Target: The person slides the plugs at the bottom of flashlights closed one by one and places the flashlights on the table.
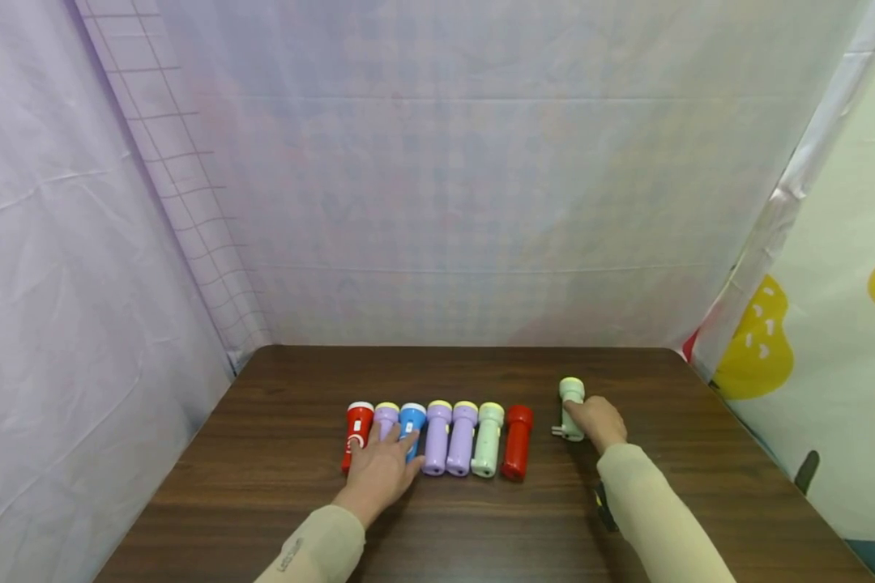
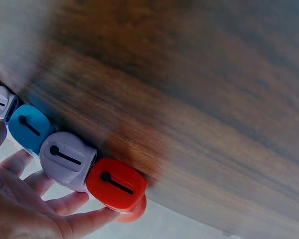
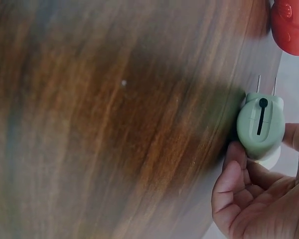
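Several flashlights lie side by side in a row on the table. My left hand (image 1: pixel 381 471) rests with spread fingers across the left end, touching a red flashlight with a white head (image 1: pixel 360 414), a purple one (image 1: pixel 386 412) and a blue one (image 1: pixel 412 416). In the left wrist view the fingers run beneath the tail ends of the red flashlight (image 2: pixel 117 184) and its neighbours. Off to the right, my right hand (image 1: pixel 602 421) grips a light green flashlight (image 1: pixel 572 392) between thumb and fingers. Two metal plug prongs (image 3: pixel 259 83) stick out from its side near the tail.
Two more purple flashlights (image 1: pixel 437 441), a light green one (image 1: pixel 488 441) and an all-red one (image 1: pixel 517 444) continue the row rightward. The dark wooden table (image 1: pixel 277 502) backs onto a pale curtain (image 1: pixel 481 202), with cloth on both sides.
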`<state>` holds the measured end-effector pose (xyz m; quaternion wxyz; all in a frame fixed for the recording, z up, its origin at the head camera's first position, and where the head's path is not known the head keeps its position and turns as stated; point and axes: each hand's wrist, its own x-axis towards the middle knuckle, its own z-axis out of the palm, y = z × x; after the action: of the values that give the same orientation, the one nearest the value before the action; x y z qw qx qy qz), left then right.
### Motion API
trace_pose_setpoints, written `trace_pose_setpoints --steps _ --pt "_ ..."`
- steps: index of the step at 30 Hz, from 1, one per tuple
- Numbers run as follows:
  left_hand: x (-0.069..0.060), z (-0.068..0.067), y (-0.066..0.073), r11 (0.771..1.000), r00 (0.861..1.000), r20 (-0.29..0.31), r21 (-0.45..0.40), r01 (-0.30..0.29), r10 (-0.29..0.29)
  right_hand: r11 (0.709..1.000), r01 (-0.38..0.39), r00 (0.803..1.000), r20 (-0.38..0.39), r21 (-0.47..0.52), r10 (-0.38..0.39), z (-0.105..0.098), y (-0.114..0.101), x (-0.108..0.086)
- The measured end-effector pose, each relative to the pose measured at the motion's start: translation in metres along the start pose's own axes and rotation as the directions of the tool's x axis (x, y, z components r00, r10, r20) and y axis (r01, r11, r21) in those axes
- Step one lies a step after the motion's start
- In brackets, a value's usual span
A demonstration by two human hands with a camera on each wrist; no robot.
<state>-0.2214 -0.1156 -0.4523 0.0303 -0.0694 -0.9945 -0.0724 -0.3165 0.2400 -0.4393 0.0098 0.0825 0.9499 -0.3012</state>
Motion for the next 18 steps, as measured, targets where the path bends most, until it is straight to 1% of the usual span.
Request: trace_pose_setpoints --steps 3,6,9,14,18 --pt "-0.0008 0.0004 -0.001 1.0 1.0 -0.008 -0.002 -0.003 0.003 1.0 0.002 1.0 0.005 0.02 -0.003 -0.0006 -0.0005 -0.0024" --pt "-0.0007 0.0007 -0.001 1.0 1.0 -0.027 0.0 -0.015 0.015 1.0 -0.007 1.0 0.005 0.022 0.007 -0.002 0.0 -0.004" --pt "-0.0006 0.0003 -0.001 1.0 0.999 -0.033 0.003 -0.018 0.018 1.0 -0.018 1.0 0.005 0.012 0.018 -0.0026 0.0008 -0.0043" --pt "0.0003 -0.0002 -0.001 1.0 1.0 -0.008 -0.006 -0.002 0.002 1.0 -0.024 1.0 -0.001 0.006 0.024 -0.0026 0.0019 -0.0038" --pt "-0.0001 -0.001 -0.0007 1.0 1.0 -0.003 -0.01 0.001 -0.001 1.0 -0.023 1.0 -0.015 0.019 0.024 -0.0028 0.0004 -0.0045"
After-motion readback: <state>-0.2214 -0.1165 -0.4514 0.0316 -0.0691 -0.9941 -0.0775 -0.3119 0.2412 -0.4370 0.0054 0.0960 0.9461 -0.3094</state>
